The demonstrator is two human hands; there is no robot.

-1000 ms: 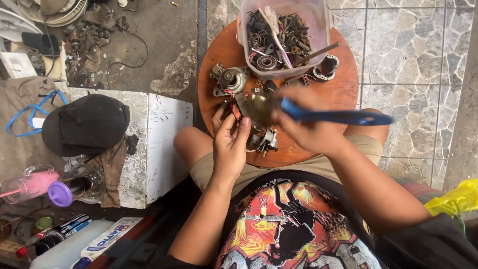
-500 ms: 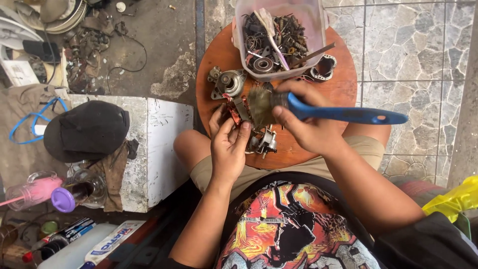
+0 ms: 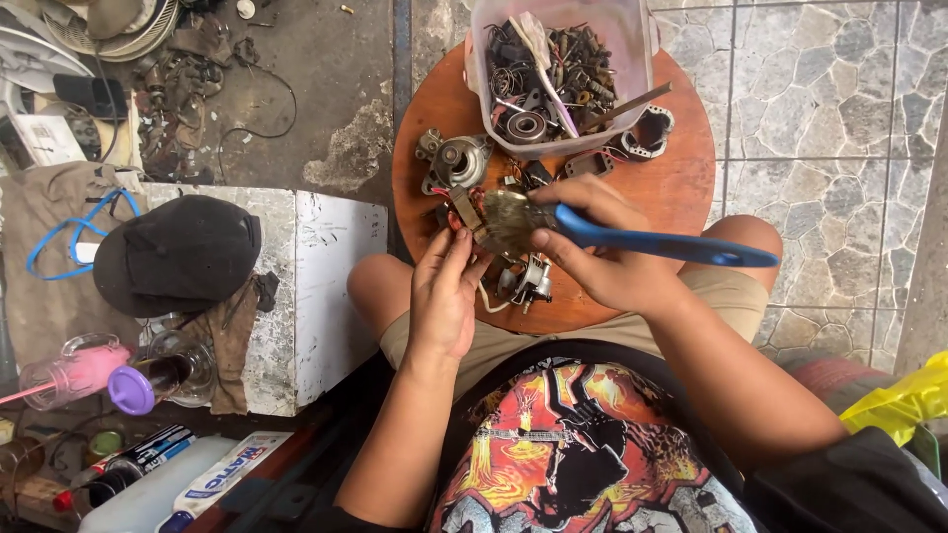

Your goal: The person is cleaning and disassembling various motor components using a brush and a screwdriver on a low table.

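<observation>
Sitting low behind a small round wooden table, a person is cleaning a small motor part with a brush. Their left hand is pinching the part between thumb and fingertips, propping it just above the tabletop so the bristles can reach it. Their right hand is wrapped around the brush's blue handle close to the head, probably for finer control, and is pressing the worn bristles against the part. A clear plastic tub of loose metal bits is sitting at the far edge of the table, within easy reach. Other motor pieces are lying beside it. A black cap is resting on a white block to the person's left
</observation>
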